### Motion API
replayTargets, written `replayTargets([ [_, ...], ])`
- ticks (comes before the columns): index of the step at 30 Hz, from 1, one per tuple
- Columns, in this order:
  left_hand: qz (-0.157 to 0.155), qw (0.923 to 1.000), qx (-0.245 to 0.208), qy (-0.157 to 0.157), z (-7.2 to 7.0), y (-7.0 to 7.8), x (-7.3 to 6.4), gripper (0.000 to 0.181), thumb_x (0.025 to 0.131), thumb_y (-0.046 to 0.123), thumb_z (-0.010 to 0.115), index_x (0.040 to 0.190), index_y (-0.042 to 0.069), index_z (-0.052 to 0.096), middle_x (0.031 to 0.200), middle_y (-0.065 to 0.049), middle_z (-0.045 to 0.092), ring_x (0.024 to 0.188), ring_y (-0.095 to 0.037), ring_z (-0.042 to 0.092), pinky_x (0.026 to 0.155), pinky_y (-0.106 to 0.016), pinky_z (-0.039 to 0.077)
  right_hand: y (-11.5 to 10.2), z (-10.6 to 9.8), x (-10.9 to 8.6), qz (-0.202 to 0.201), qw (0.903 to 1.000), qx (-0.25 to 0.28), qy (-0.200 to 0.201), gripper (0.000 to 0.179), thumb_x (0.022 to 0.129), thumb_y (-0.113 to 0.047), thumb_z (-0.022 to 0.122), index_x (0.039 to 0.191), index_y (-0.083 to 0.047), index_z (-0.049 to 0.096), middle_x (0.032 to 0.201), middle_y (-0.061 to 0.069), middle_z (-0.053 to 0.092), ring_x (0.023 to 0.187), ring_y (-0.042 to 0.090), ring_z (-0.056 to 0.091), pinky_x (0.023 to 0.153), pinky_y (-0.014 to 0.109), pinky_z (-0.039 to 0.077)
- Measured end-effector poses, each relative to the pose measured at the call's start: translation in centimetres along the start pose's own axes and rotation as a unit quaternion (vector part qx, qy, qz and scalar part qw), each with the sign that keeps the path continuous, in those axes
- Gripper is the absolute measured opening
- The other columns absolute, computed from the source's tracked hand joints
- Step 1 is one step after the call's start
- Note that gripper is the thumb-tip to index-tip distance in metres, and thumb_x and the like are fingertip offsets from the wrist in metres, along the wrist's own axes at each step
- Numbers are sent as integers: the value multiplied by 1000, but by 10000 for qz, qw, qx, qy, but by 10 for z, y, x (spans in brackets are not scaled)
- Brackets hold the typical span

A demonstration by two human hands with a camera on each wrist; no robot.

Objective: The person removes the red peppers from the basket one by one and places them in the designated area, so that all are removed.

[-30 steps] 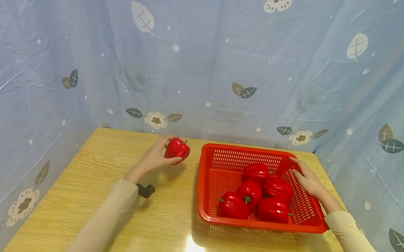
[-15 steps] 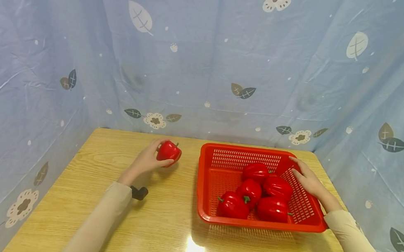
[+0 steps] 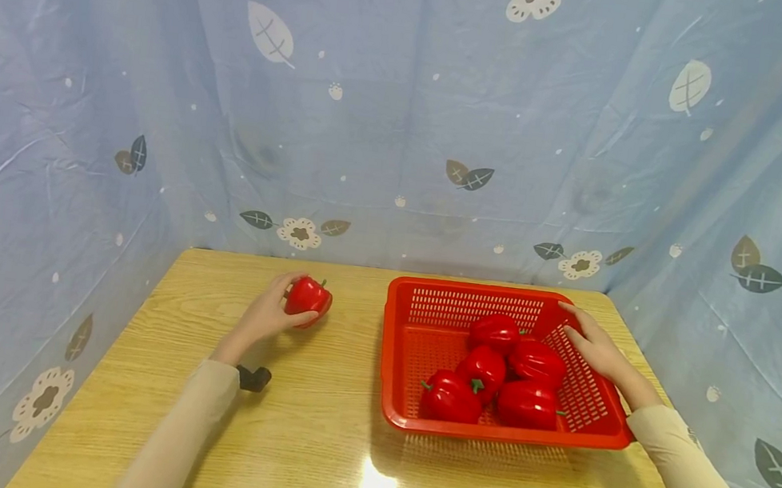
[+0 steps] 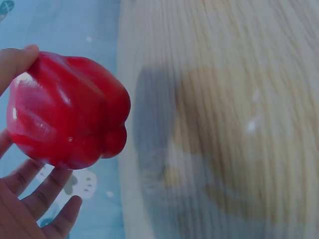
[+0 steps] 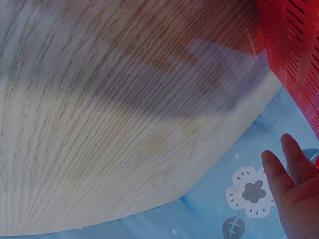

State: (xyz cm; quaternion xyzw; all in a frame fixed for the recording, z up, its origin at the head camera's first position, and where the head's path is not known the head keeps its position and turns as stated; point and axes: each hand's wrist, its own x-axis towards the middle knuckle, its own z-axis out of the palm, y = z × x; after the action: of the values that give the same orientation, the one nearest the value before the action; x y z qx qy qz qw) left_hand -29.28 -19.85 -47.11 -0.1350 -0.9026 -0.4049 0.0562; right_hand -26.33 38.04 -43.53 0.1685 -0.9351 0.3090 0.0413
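Observation:
A glossy red bell pepper [image 3: 308,301] with a green stem is held in my left hand [image 3: 267,312], above the left part of the table. In the left wrist view, the thumb presses the top of the bell pepper [image 4: 70,109], and fingers reach beneath it. My right hand [image 3: 596,349] rests on the right rim of a red plastic basket [image 3: 389,356]. Its thumb and index finger extend over the basket's edge. Two straight fingers [image 5: 278,172] show outside the basket's wall in the right wrist view. Several red bell peppers [image 3: 483,371] lie inside the basket, toward its right.
A black object [image 3: 254,379] shows beside my left wrist, partly behind the sleeve. The wooden table [image 3: 308,460] ends against a blue patterned curtain [image 3: 377,114] at the back and sides.
My left hand has carried the bell pepper leftward and slightly down, farther from the basket. My right hand and the basket's bell peppers stay where they were.

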Motion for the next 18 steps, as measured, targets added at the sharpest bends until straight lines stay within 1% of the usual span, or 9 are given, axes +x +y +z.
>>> replayTargets([
  [6,-49,9999,40,111,-7,-11,-6,82,74,46,74,139,14,37,133,-8,44,108,-30,49,83,-49,49,-1,-1,-1,-36,10000,9,-14,47,98,-9,42,140,6,28,139,34,28,126,53,24,97,67,21],
  [11,-162,9997,40,169,-14,-19,-11,84,72,50,74,140,16,36,134,-7,43,110,-31,48,85,-51,47,-1,-1,-1,-61,10000,42,-4,47,98,-9,41,140,6,27,138,34,29,126,53,25,97,67,22],
  [18,-207,9992,156,305,-26,-28,-17,82,74,47,74,140,14,37,136,-10,41,113,-34,47,88,-53,47,-1,-1,-1,5,10000,-19,-27,47,98,-10,41,140,7,27,138,35,28,126,53,24,97,67,21],
])
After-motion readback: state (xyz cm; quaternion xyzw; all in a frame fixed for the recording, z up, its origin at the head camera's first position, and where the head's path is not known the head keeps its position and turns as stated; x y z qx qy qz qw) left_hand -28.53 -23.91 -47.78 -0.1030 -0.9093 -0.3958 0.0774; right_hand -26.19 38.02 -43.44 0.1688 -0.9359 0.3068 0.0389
